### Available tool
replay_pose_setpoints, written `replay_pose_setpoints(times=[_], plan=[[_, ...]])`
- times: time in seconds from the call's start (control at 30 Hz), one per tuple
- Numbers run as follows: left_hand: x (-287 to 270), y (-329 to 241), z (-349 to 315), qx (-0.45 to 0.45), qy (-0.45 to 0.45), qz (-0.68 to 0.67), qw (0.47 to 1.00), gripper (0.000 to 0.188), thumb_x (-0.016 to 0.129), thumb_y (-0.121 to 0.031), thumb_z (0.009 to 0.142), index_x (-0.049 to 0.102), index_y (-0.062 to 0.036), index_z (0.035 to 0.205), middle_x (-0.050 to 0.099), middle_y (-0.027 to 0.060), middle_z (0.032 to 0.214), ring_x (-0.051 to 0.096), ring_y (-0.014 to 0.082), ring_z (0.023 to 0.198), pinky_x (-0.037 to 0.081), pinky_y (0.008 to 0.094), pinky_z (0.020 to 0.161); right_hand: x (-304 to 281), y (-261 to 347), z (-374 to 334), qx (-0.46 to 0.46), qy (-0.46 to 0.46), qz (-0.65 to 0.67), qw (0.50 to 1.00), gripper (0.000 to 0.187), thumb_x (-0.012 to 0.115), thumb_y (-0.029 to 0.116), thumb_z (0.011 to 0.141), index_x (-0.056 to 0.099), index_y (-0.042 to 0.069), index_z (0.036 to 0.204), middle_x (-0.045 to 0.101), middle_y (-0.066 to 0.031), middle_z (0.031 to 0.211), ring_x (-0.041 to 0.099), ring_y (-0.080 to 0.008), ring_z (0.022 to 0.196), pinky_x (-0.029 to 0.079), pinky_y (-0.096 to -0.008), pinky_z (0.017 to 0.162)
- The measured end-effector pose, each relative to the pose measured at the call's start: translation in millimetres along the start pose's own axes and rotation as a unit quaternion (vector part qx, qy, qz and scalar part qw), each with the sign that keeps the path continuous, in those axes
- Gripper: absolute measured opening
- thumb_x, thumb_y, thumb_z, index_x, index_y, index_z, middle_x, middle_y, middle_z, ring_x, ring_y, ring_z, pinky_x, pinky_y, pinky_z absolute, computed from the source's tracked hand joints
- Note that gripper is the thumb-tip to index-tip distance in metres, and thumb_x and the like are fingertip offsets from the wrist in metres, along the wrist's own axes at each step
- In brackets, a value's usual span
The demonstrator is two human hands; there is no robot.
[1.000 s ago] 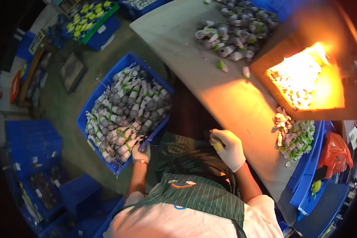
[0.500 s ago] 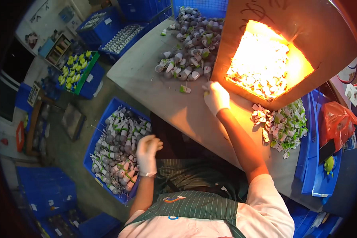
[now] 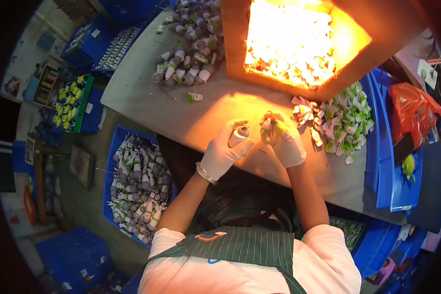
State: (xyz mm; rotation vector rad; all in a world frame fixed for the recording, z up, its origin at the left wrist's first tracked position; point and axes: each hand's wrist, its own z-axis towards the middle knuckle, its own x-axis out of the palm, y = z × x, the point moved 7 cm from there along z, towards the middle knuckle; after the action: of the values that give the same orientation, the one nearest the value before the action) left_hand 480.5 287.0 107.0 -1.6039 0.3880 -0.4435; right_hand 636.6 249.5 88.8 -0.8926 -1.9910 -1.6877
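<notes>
Both my hands, in whitish gloves, meet over the near edge of the grey table (image 3: pixel 152 105). My left hand (image 3: pixel 216 156) grips a small grey-and-white rounded piece (image 3: pixel 239 135) between thumb and fingers. Pinched in the fingertips of my right hand (image 3: pixel 290 147) is a small pale piece (image 3: pixel 266 124), its kind too blurred to make out. A thin string seems to run between the two pieces. Beyond my hands lies a heap of similar grey-and-white pieces (image 3: pixel 201 49). White-and-green pieces (image 3: pixel 350 115) are piled right of my right hand.
A cardboard box (image 3: pixel 299 92) with a glaring, lit opening stands at the table's back, full of small pieces. To my left is a blue bin (image 3: pixel 109 196) of grey, white and green items. Blue trays (image 3: pixel 377 171) and a red plastic bag (image 3: pixel 411 110) flank the right side.
My left hand has swung from beside the blue bin to the table and now holds a grey-and-white piece. My right hand has drawn back from near the heap. The view has shifted.
</notes>
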Motion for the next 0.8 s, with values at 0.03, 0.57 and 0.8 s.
replay_pose_setpoints(times=[0.03,0.57,0.8], plan=[[1.4,0.7,-7.0,-0.01,0.004,0.002,1.0,0.037,0.073,-0.021,0.086,0.056,-0.0011,0.111,0.066,0.0058,0.094,0.062,0.0147,0.079,0.052,0.0298,0.067,-8.4,-15.3,0.4,0.03,-0.022,-0.027,0.999,0.035,0.061,0.032,0.095,0.055,0.004,0.115,0.06,-0.0046,0.094,0.057,-0.0108,0.076,0.047,-0.0245,0.065],[-4.5,26.7,-48.8,-0.145,0.0,-0.1,0.984,0.048,0.075,-0.018,0.086,0.051,-0.0016,0.124,0.066,0.0076,0.094,0.064,0.0134,0.086,0.052,0.0255,0.072,-6.8,-27.1,-30.2,0.002,-0.026,-0.324,0.946,0.017,0.059,0.007,0.094,0.06,-0.003,0.107,0.063,-0.0047,0.088,0.058,-0.0081,0.073,0.048,-0.0232,0.066],[-8.8,10.6,-37.9,-0.099,0.08,0.125,0.984,0.06,0.077,-0.008,0.081,0.047,0.0002,0.132,0.066,0.0068,0.105,0.062,0.0099,0.098,0.051,0.0261,0.088,9.2,-11.8,-34.0,0.022,0.026,-0.437,0.899,0.012,0.059,0.004,0.093,0.061,-0.002,0.103,0.064,-0.0038,0.084,0.059,-0.0087,0.07,0.049,-0.0238,0.062]])
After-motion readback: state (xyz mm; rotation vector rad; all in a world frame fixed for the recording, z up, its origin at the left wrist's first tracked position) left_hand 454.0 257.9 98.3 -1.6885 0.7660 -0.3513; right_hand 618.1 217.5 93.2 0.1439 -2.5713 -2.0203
